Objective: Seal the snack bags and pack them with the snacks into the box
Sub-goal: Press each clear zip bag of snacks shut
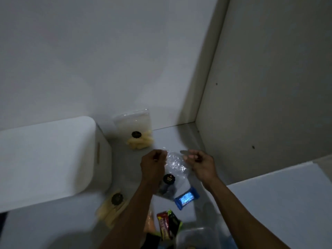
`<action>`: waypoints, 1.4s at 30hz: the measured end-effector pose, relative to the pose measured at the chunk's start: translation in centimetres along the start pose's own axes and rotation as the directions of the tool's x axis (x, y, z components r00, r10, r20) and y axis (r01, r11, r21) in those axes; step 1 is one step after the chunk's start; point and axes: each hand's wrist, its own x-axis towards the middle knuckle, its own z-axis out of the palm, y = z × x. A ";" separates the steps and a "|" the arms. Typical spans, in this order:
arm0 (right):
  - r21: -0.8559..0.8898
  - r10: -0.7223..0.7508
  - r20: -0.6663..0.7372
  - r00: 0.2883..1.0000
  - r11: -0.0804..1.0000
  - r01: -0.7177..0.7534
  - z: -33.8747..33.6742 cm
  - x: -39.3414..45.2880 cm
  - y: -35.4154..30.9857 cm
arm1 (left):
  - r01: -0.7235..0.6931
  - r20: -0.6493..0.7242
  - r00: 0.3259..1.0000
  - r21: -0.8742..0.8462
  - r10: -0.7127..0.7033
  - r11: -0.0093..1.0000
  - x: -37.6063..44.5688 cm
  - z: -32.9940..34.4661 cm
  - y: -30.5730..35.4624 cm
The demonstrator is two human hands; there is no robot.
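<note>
Left hand (152,163): pinches clear snack bag (175,165) top, 9 o'clock side.
Right hand (201,163): pinches its 3 o'clock side.
Blue wrapper (186,198): worktop (170,137), 5 o'clock of bag.

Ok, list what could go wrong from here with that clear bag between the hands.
1. The left hand and right hand pinch only the top corners of the clear bag; the crinkled mouth could seal unevenly or stay partly open.
2. The bag hangs above the blue wrapped snack, and could drag or knock it.
3. The frame is dim and blurred, so checking the seal by eye may fail.
</note>
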 end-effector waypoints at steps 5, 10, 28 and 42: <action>-0.128 -0.139 0.089 0.986 0.980 0.150 1.4 -2.8 -5.5 | -0.127 -0.073 0.990 -0.067 0.122 0.990 -3.7 -4.6 3.5; -0.301 -0.314 0.215 0.925 0.879 0.369 3.1 -8.3 -11.0 | -0.211 -0.138 0.972 -0.164 0.190 0.964 -8.2 -9.2 7.3; -0.593 -0.475 0.585 0.657 0.302 0.746 8.6 -24.7 -17.8 | -0.337 -0.250 0.929 -0.267 0.272 0.903 -21.0 -17.8 11.3; -0.612 -0.464 0.627 0.626 0.204 0.764 7.6 -24.4 -20.3 | -0.347 -0.271 0.925 -0.324 0.266 0.880 -21.1 -15.3 13.1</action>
